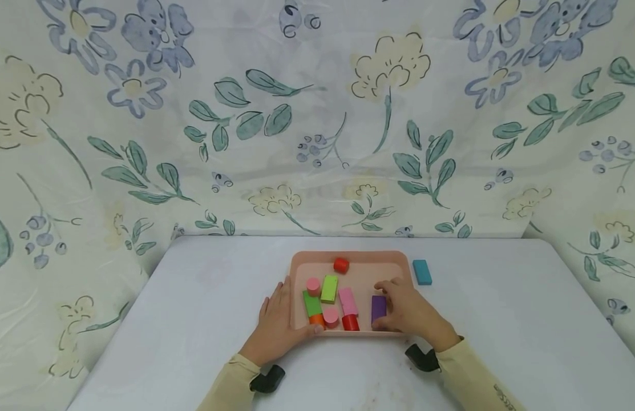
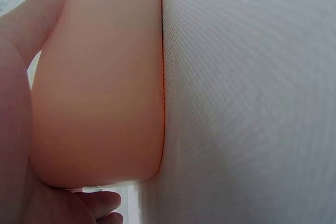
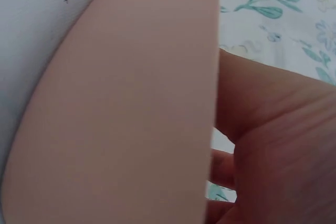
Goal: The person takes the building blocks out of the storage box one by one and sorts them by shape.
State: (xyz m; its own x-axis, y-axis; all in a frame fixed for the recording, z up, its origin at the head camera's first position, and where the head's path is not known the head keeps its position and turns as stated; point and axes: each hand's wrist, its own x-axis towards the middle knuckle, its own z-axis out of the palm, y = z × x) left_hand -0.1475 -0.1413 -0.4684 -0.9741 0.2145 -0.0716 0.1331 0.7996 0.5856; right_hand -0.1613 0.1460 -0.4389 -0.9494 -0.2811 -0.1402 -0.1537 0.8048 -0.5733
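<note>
A shallow pink tray (image 1: pixel 368 254) stands on the white table, with several coloured blocks inside. My left hand (image 1: pixel 276 331) rests against its left front corner: the fingers lie along the left wall and the thumb reaches over the front rim near an orange block (image 1: pixel 316 321). In the left wrist view the thumb (image 2: pixel 39 17) lies along the tray wall. My right hand (image 1: pixel 412 311) is over the tray's right side at a purple block (image 1: pixel 379 307). Its thumb overlaps the block's near end, and a bent finger is past the far end. I cannot tell whether it grips the block.
Inside the tray are green blocks (image 1: pixel 330 289), a pink block (image 1: pixel 348 301), pink cylinders (image 1: pixel 313 286) and red pieces (image 1: pixel 340 265). A blue block (image 1: pixel 422 272) lies on the table (image 1: pixel 492 297) right of the tray. A floral cloth (image 1: pixel 317 171) hangs behind.
</note>
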